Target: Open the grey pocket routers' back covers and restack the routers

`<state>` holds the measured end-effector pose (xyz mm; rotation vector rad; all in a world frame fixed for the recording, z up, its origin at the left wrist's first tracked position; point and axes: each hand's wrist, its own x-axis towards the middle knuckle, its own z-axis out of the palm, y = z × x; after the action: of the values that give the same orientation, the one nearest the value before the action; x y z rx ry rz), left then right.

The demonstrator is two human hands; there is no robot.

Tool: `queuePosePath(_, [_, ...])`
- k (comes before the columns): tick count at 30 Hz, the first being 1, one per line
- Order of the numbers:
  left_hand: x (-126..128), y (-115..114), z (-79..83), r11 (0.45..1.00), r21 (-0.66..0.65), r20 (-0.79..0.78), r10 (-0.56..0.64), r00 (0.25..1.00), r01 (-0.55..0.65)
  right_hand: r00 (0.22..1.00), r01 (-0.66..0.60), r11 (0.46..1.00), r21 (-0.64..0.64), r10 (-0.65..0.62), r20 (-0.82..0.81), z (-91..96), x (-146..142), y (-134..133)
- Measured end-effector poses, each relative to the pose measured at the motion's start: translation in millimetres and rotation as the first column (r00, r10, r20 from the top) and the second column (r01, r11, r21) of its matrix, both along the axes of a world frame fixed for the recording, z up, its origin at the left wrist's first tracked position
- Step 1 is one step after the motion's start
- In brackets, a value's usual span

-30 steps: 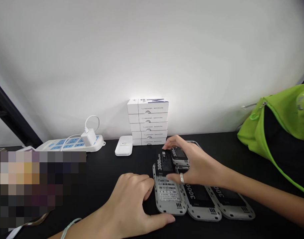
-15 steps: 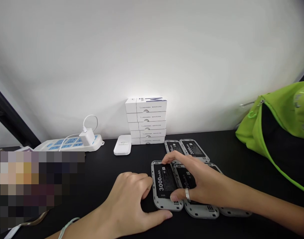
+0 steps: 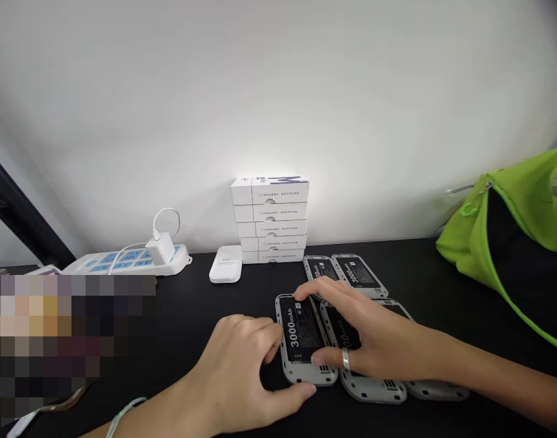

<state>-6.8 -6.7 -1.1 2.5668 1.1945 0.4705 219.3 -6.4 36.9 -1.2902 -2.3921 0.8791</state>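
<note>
An open-backed grey device (image 3: 303, 372) lies on the black table, a black battery (image 3: 297, 331) marked 3000mAh in its recess. My left hand (image 3: 242, 368) rests at its left side, fingers curled against the edge and thumb along the bottom edge. My right hand (image 3: 365, 334), with a ring on one finger, spans the battery: a fingertip at its top end, the thumb near its lower right corner. Under that hand is a second open-backed device (image 3: 374, 389), partly hidden. A third device (image 3: 438, 390) is mostly covered by the hand and wrist.
Two more battery-fitted devices (image 3: 358, 274) lie behind my right hand. White boxes (image 3: 281, 228) are stacked against the wall, beside white covers (image 3: 226, 264). A power strip (image 3: 180, 261) with a charger (image 3: 160, 248) stands left. A green bag (image 3: 470, 243) is at right.
The device between my hands has shifted very slightly left, away from its neighbour. Both hands keep nearly the same hold, and the view has moved a little.
</note>
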Motion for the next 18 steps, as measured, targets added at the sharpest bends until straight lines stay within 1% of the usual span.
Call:
queuePosePath(2, [1, -1, 0.3, 1.000, -0.006, 0.000, 0.009, 1.000, -0.009, 0.997, -0.067, 0.997, 0.040, 0.066, 0.036, -0.8, -1, -2])
queuePosePath(4, [1, -1, 0.7, 1.000, -0.010, -0.005, 0.021, 1.000, -0.021, 0.985, -0.148, 0.982, 0.120, 0.137, 0.102, -3.2, -2, -4])
queuePosePath(6, [1, -1, 1.1, 1.000, -0.011, -0.010, 0.026, 1.000, -0.027, 0.968, -0.209, 0.960, 0.189, 0.175, 0.182, -6.3, -5, -6])
queuePosePath(7, [0, -1, 1.2, 1.000, -0.009, -0.009, 0.027, 1.000, -0.027, 0.960, -0.224, 0.953, 0.202, 0.179, 0.215, -7.7, -5, -7])
queuePosePath(9, [-2, -1, 1.1, 1.000, -0.005, 0.006, 0.016, 1.000, -0.016, 0.952, -0.232, 0.952, 0.201, 0.180, 0.250, -9.5, -6, -7])
queuePosePath(11, [-3, 0, 0.6, 1.000, 0.001, 0.033, -0.013, 0.999, 0.013, 0.953, -0.226, 0.957, 0.184, 0.177, 0.247, -10.3, -5, -6])
queuePosePath(15, [-4, 2, -0.6, 0.999, 0.008, 0.068, -0.048, 0.996, 0.048, 0.968, -0.184, 0.972, 0.147, 0.152, 0.202, -12.8, -6, -2])
queuePosePath(18, [-4, 2, -0.1, 0.999, -0.012, 0.092, -0.049, 0.995, 0.051, 0.982, -0.145, 0.973, 0.181, 0.119, 0.147, -14.8, -9, -2])
